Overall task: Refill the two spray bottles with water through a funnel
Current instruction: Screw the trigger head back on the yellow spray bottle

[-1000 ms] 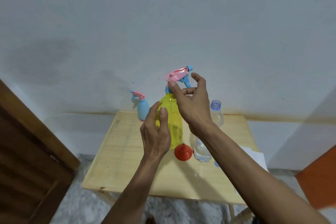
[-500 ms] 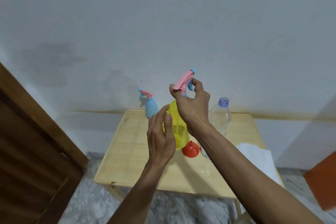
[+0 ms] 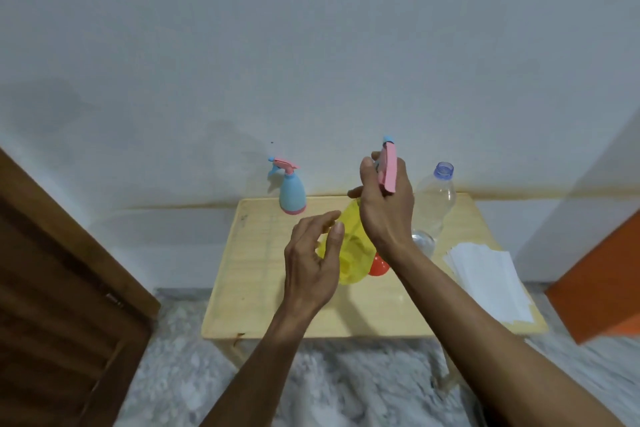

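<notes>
The right hand (image 3: 386, 204) has twisted the pink spray head (image 3: 389, 166) upright, gripping it atop the yellow spray bottle (image 3: 353, 253), which the loosely spread left hand (image 3: 311, 260) now barely touches.

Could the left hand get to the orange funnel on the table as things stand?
Probably not directly: the yellow spray bottle held up by the right hand hangs between the left hand and the orange funnel, largely covering it.
</notes>
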